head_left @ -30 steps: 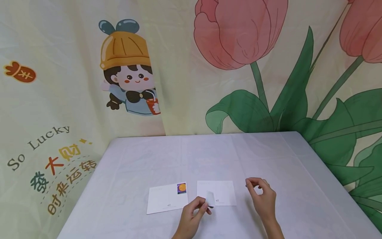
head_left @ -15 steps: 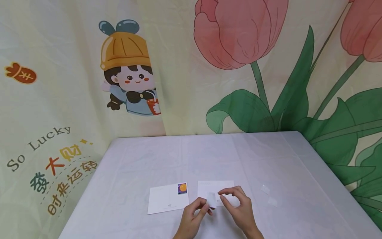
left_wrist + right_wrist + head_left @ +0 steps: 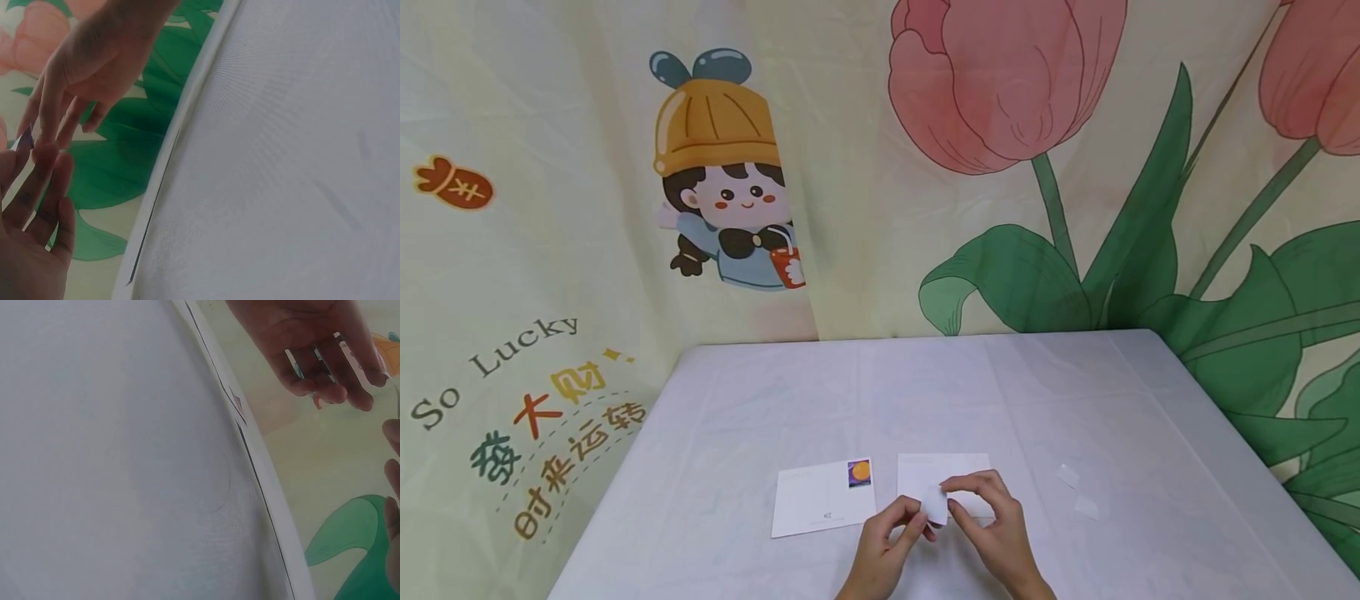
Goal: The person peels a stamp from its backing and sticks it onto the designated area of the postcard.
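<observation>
My left hand point(image 3: 882, 540) pinches a small stamp point(image 3: 934, 506) between thumb and fingers, its plain white back toward the head camera. In the left wrist view the stamp point(image 3: 24, 147) shows a dark purplish side. The right hand point(image 3: 1002, 529) has its index finger and thumb at the stamp's upper right edge, gripping there. Behind both hands lies a white postcard point(image 3: 917, 468), partly covered by them. Another white postcard point(image 3: 816, 504) sits to the left, bearing a purple and orange stamp point(image 3: 859, 472) in its upper right corner.
Two small translucent scraps point(image 3: 1068, 475) lie on the table to the right of the hands. A white cloth covers the table point(image 3: 760, 400). Behind its far edge hangs a printed curtain point(image 3: 865, 208) with tulips and a cartoon figure.
The right hand has come from the right side back to the stamp, and its fingertips have reached the edge. Two scraps, hidden earlier, now show on the right. The left hand stays nearly still.
</observation>
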Tool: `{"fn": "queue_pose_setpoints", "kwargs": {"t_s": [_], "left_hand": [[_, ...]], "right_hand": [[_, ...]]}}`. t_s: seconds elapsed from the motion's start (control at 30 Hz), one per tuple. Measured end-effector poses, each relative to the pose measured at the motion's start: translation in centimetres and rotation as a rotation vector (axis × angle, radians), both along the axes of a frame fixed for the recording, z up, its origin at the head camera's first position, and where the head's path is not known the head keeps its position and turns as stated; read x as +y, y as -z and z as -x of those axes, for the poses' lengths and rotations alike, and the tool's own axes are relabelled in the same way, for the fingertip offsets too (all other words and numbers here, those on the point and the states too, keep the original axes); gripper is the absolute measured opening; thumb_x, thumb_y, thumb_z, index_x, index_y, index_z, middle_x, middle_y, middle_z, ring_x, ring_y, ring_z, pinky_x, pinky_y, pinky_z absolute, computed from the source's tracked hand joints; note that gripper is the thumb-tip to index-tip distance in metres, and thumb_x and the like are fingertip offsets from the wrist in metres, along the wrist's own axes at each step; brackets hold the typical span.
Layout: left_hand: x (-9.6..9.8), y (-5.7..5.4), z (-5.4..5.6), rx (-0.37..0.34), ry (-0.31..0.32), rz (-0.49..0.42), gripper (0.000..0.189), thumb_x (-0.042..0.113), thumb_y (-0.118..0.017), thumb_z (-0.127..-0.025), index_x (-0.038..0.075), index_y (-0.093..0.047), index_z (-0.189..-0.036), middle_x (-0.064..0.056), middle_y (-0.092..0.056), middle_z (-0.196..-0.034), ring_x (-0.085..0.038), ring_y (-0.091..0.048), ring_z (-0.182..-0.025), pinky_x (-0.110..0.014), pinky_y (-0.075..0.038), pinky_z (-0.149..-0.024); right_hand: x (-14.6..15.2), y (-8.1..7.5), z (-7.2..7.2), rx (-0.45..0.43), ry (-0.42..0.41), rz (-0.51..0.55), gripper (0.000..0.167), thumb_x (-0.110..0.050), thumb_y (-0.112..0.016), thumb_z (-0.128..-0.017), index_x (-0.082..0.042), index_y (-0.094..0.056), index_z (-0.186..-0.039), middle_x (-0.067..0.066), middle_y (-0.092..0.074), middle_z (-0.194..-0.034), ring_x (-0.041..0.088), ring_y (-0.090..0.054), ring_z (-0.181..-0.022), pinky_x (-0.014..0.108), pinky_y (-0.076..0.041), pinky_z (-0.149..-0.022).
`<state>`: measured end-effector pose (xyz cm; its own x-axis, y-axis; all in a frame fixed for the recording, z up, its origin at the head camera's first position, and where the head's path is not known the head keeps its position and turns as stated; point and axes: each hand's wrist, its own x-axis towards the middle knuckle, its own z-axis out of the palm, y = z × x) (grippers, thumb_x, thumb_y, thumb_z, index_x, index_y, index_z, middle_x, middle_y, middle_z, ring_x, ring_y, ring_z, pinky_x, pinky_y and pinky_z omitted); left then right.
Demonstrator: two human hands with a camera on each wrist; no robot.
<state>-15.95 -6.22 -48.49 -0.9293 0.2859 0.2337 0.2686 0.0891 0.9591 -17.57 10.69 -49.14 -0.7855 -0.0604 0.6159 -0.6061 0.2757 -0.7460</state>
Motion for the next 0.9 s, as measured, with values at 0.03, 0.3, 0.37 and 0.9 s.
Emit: {"fn": "queue_pose_setpoints", "kwargs": {"t_s": [0.03,0.3,0.37,0.9], "left_hand": [[0.0,0.0,0.0,0.000,-0.002,0.000,0.011,0.008,-0.050,-0.095,0.001,-0.059,-0.093,-0.013,-0.066,-0.086,-0.025,-0.063,-0.075,-0.031,-0.046,-0.077],[0.2,0.2,0.0,0.029,-0.029,-0.011,0.009,0.006,-0.052,-0.093,0.003,-0.060,-0.091,-0.011,-0.066,-0.082,-0.024,-0.062,-0.073,-0.030,-0.045,-0.074],[0.2,0.3,0.0,0.046,-0.033,-0.013,0.009,0.005,-0.052,-0.093,0.004,-0.060,-0.092,-0.010,-0.066,-0.082,-0.024,-0.062,-0.073,-0.030,-0.045,-0.073],[0.0,0.4,0.1,0.315,-0.107,-0.028,0.010,-0.008,-0.055,-0.087,0.002,-0.059,-0.087,-0.011,-0.065,-0.075,-0.020,-0.061,-0.062,-0.029,-0.047,-0.061]], "right_hand": [[0.1,0.4,0.2,0.006,0.003,0.000,0.028,0.011,-0.071,-0.073,-0.005,-0.067,-0.096,0.004,-0.066,-0.092,0.016,-0.052,-0.088,0.023,-0.041,-0.080],[0.5,2.6,1.0,0.036,0.003,-0.016,0.029,0.002,-0.073,-0.075,-0.017,-0.068,-0.096,-0.004,-0.067,-0.092,0.013,-0.050,-0.087,0.025,-0.038,-0.078],[0.6,2.7,1.0,0.032,0.003,-0.016,0.026,0.000,-0.073,-0.076,-0.018,-0.069,-0.095,-0.005,-0.067,-0.091,0.012,-0.049,-0.087,0.025,-0.038,-0.078],[0.4,2.3,0.6,-0.004,-0.063,-0.029,0.023,0.002,-0.073,-0.075,-0.015,-0.068,-0.090,-0.001,-0.066,-0.089,0.015,-0.050,-0.086,0.026,-0.040,-0.075]]}}
